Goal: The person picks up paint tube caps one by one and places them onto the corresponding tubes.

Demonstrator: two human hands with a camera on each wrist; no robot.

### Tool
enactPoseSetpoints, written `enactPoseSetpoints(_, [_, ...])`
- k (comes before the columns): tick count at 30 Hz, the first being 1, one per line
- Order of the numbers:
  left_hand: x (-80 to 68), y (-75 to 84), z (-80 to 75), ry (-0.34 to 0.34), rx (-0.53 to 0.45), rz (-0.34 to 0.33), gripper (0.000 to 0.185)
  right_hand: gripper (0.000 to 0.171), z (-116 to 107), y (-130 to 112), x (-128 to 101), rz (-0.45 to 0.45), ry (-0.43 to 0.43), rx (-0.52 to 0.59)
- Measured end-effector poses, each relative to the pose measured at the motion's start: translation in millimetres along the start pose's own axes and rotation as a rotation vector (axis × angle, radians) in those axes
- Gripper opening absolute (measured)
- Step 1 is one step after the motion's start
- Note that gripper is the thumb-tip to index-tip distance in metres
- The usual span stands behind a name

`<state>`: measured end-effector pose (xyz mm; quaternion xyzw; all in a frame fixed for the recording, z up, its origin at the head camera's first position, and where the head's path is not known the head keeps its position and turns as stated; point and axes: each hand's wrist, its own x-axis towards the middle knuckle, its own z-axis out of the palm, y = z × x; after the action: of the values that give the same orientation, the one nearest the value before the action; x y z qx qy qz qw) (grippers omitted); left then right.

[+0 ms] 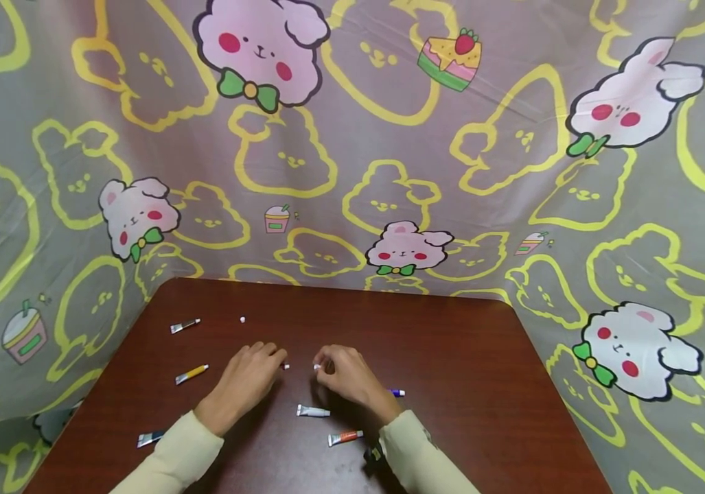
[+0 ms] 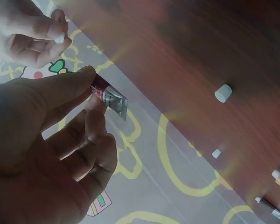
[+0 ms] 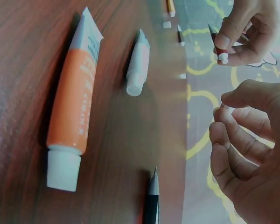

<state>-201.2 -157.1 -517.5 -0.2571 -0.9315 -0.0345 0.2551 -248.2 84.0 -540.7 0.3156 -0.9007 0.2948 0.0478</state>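
My left hand (image 1: 274,363) pinches a small red paint tube (image 2: 109,99) between thumb and fingers, its white nozzle (image 3: 222,57) pointing at the other hand. My right hand (image 1: 322,364) is a few centimetres away and pinches a tiny white cap (image 2: 59,38) at its fingertips. Both hands hover just above the middle of the dark wooden table (image 1: 451,357). In the right wrist view the right hand (image 3: 221,107) has its fingers curled and the cap is hidden.
Around the hands lie a white tube (image 1: 313,411), an orange tube (image 1: 346,437), a blue-tipped tube (image 1: 397,393), a yellow tube (image 1: 191,374), a grey tube (image 1: 185,325) and a dark tube (image 1: 149,438). A loose white cap (image 1: 242,320) sits farther back. Patterned cloth (image 1: 352,171) surrounds the table.
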Motion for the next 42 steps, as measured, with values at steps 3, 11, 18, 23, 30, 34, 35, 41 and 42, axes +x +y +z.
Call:
enactPoseSetpoints(3, [-1.0, 1.2, -1.7, 0.009, 0.001, 0.000, 0.027, 0.009, -2, -2, -3, -0.015, 0.002, -0.006])
enactPoseSetpoints(11, [-2.6, 5.5, -7.7, 0.002, 0.007, -0.001, 0.027, 0.011, -4, -6, -11, -0.025, -0.014, 0.023])
enactPoseSetpoints(18, [-2.7, 9.3, -11.3, 0.008, 0.015, 0.008, 0.025, 0.015, -3, -8, -16, -0.006, 0.000, 0.061])
enactPoseSetpoints(23, [-2.8, 12.7, -13.4, 0.002, 0.000, 0.015, 0.026, 0.013, -2, -9, -18, 0.007, 0.011, 0.095])
enactPoseSetpoints(30, [-1.3, 16.7, -14.5, 0.010, -0.021, 0.024, 0.028, 0.013, 0, -11, -19, -0.005, 0.009, 0.079])
enactPoseSetpoints(34, [-1.1, 18.2, -15.1, 0.019, -0.022, 0.026, 0.030, 0.013, 1, -12, -20, -0.011, 0.009, 0.092])
enactPoseSetpoints(35, [-1.1, 18.4, -15.1, 0.021, -0.020, 0.025, 0.030, 0.013, 2, -13, -20, -0.013, 0.011, 0.099])
enactPoseSetpoints(41, [-2.9, 19.9, -15.1, 0.056, -0.020, 0.044, 0.031, 0.011, 3, -15, -20, -0.035, 0.019, 0.110])
enactPoseSetpoints(42, [-3.5, 20.1, -15.0, 0.064, -0.025, 0.049, 0.032, 0.011, 3, -15, -20, -0.039, 0.019, 0.108])
